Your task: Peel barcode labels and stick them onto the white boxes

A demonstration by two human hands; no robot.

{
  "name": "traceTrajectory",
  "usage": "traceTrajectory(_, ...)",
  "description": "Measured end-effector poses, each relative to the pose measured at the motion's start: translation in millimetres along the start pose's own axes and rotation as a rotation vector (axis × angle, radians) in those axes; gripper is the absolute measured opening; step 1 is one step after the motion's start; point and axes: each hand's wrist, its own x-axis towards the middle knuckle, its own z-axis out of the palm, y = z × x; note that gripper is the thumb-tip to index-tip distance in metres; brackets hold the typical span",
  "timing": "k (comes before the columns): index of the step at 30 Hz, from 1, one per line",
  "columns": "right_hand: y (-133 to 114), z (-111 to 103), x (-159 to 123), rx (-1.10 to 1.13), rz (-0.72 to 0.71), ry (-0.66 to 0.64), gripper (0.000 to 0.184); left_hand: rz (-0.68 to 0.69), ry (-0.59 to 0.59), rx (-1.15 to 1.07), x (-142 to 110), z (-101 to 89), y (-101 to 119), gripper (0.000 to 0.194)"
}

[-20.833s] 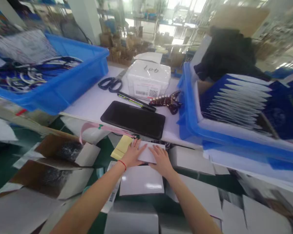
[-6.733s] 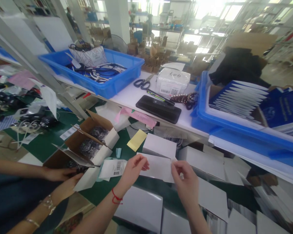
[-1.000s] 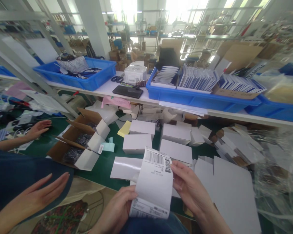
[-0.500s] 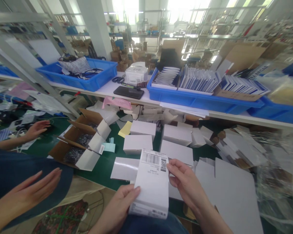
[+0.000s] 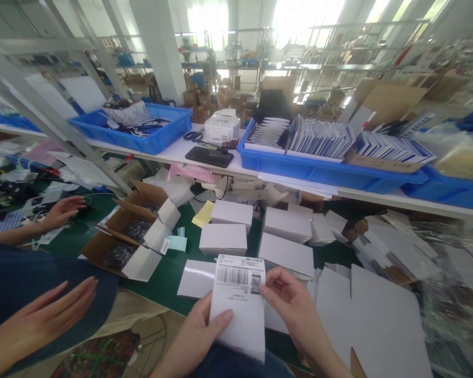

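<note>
A slim white box [image 5: 238, 325] is held upright in front of me, with a barcode label [image 5: 232, 275] facing me on its upper part. My left hand [image 5: 199, 331] grips its left edge, thumb lying across the front. At the upper right edge, beside the label's square code, my right hand [image 5: 286, 299] has its thumb on the box and its fingers curled at the side. The back of the box is hidden. Behind it on the green table lie closed white boxes [image 5: 223, 239] and a flat white piece [image 5: 196, 278].
A co-worker's open hands [image 5: 57, 315] are at the left, near brown-lined cartons [image 5: 142, 265] of dark bagged items. On the shelf above stand blue bins [image 5: 331, 170], one full of booklets. Flattened white cardboard [image 5: 378, 320] and clear plastic lie at right.
My hands have brought the white box slightly left and down and tipped it, so its lower end face no longer shows. The view has tilted a little upward.
</note>
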Motion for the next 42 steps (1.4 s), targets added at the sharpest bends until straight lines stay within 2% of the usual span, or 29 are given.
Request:
traceTrajectory(4,3.4,-1.1,-7.3,-0.134,-0.053,-0.029,0.027,0.059,-0.001,-0.008,1.4,-5.2,-1.7,0.062)
traceTrajectory(8,3.4,-1.0,-10.4,-0.214,-0.069,-0.043,0.024,0.016,0.048,-0.138,4.4,-4.2,1.3,0.059)
traceTrajectory(14,9.1,4.1,-12.7,-0.258,-0.108,0.000,0.022,0.003,0.136,-0.191,7.9,2.4,3.5,0.055)
traceTrajectory(19,6.4,16.9,-16.0,-0.205,-0.177,0.093,0.018,0.081,0.186,-0.087,8.9,2.0,3.7,0.049)
traceTrajectory(21,5.4,19.9,-15.5,-0.151,-0.136,0.144,0.025,0.114,0.192,-0.054,8.3,-0.3,3.9,0.048)
traceTrajectory(23,4.9,20.1,-12.7,-0.123,-0.048,0.170,0.044,0.136,0.192,-0.036,7.1,-4.1,3.8,0.048)
traceTrajectory(25,3.5,19.0,-8.4,-0.137,0.047,0.085,0.052,0.167,0.184,0.007,5.2,-8.9,3.8,0.046)
traceTrajectory(28,-0.5,19.2,-2.4,-0.109,0.155,-0.218,0.037,0.237,0.157,0.133,1.7,-16.1,4.6,0.040)
traceTrajectory(30,-2.7,21.6,-0.2,-0.009,0.159,-0.316,0.030,0.287,0.155,0.216,-0.4,-19.3,6.0,0.035)
traceTrajectory(32,-3.8,24.7,1.1,0.052,0.111,-0.281,0.026,0.320,0.158,0.264,-1.8,-20.9,7.9,0.031)
traceTrajectory(36,-4.6,29.7,4.1,-0.010,0.018,-0.194,0.020,0.328,0.154,0.260,-1.1,-23.3,10.0,0.028)
traceTrajectory(42,-6.1,38.1,12.8,-0.045,0.009,-0.211,0.024,0.200,0.200,0.120,2.3,-29.7,3.1,0.037)
